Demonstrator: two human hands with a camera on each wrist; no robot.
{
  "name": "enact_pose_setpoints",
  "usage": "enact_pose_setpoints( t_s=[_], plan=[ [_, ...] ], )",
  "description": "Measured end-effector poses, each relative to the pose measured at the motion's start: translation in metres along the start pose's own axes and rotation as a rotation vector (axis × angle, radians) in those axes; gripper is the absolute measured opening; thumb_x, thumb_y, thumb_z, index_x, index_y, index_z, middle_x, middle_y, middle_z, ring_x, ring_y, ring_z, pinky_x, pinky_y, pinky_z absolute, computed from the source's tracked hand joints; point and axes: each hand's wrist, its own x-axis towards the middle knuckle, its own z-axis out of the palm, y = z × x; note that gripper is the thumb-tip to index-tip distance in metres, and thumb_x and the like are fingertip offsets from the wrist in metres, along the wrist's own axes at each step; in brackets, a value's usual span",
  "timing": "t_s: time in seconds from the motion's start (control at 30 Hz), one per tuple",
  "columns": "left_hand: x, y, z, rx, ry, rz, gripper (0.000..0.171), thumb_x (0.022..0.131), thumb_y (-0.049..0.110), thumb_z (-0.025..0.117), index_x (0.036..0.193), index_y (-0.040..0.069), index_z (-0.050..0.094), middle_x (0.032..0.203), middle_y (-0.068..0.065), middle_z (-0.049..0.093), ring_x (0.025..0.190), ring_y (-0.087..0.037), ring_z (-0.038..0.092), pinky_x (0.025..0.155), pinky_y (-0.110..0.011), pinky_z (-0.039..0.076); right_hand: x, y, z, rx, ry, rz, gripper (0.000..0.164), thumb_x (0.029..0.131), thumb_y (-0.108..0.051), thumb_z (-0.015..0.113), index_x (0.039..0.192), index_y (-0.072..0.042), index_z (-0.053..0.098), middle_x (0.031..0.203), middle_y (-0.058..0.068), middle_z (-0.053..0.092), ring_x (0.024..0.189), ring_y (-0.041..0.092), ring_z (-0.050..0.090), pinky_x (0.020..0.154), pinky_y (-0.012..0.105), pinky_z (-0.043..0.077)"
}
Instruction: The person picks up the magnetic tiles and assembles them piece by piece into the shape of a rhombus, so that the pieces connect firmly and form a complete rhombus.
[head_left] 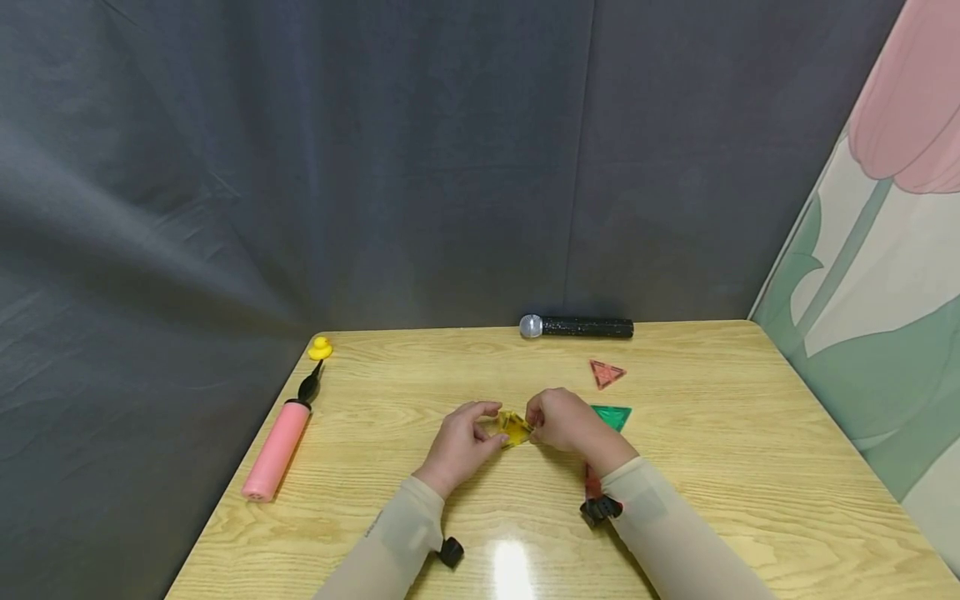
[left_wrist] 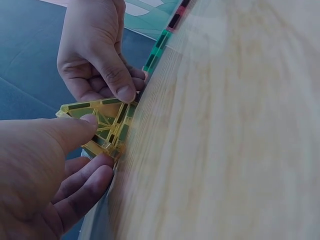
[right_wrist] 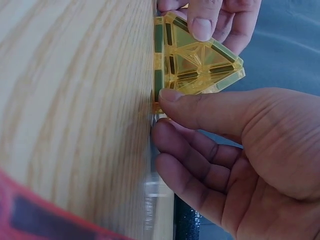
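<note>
With our left hand (head_left: pixel 461 442) and right hand (head_left: pixel 567 421) each pinched nearly closed on one side, we have the yellow triangular tiles (head_left: pixel 514 429) between both grips, probably light, stiff and slick, best held by their edges.

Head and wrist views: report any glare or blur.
Head: white glare on the table at bottom centre; left wrist: the table looks washed-out, its grain soft; right wrist: red tile at lower left blurred, yellow tiles clearer.
</note>
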Motion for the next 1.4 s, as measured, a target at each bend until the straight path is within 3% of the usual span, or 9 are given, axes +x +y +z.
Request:
enact_pose_setpoints(
  t_s=[0.53, 0.9, 1.13, 1.4],
  plan=[
    [-0.0006, -0.0053, -0.0041, -0.020, -0.077, 0.022, 0.050, 0.094, 0.022, 0.082, 0.141, 0.016, 0.066, 0.138, 0.000, 0.063, 0.079, -0.004, 0.064, 0.070, -0.023, 0.058, 0.0007, -0.0024, 0.0005, 0.030, -0.033, 0.001, 0.015, 0.087, -0.004, 0.084, 0.090, -0.016, 0.077, 0.076, -0.008, 0.062, 0.072, 0.015, 0.056, 0.071, 0.036, 0.051],
    [-0.0013, -0.0051, -0.0039, -0.016, -0.064, 0.023, 0.050, 0.092, 0.024, 0.084, 0.138, 0.016, 0.067, 0.132, 0.002, 0.064, 0.080, -0.004, 0.065, 0.071, -0.022, 0.058, 0.0016, -0.0022, 0.0005, 0.046, -0.030, -0.016, 0.013, 0.089, -0.006, 0.084, 0.094, -0.016, 0.078, 0.085, -0.007, 0.068, 0.078, 0.013, 0.059, 0.078, 0.038, 0.055],
    [-0.0026, -0.0027, -0.0054, -0.036, -0.069, 0.000, 0.048, 0.093, 0.025, 0.084, 0.137, 0.017, 0.067, 0.119, 0.001, 0.068, 0.077, -0.004, 0.065, 0.067, -0.024, 0.057, 0.0019, -0.0031, 0.0000, 0.067, -0.029, -0.023, 0.015, 0.088, -0.004, 0.083, 0.095, -0.017, 0.079, 0.090, -0.006, 0.071, 0.082, 0.012, 0.062, 0.081, 0.038, 0.057],
    [-0.0040, -0.0023, -0.0068, -0.029, -0.047, -0.012, 0.045, 0.092, 0.024, 0.084, 0.134, 0.019, 0.068, 0.120, 0.001, 0.070, 0.079, -0.003, 0.066, 0.068, -0.024, 0.058, 0.0020, -0.0017, -0.0005, 0.072, -0.046, -0.034, 0.020, 0.086, -0.004, 0.086, 0.103, -0.013, 0.079, 0.093, -0.005, 0.072, 0.084, 0.010, 0.065, 0.082, 0.038, 0.058]
  ],
)
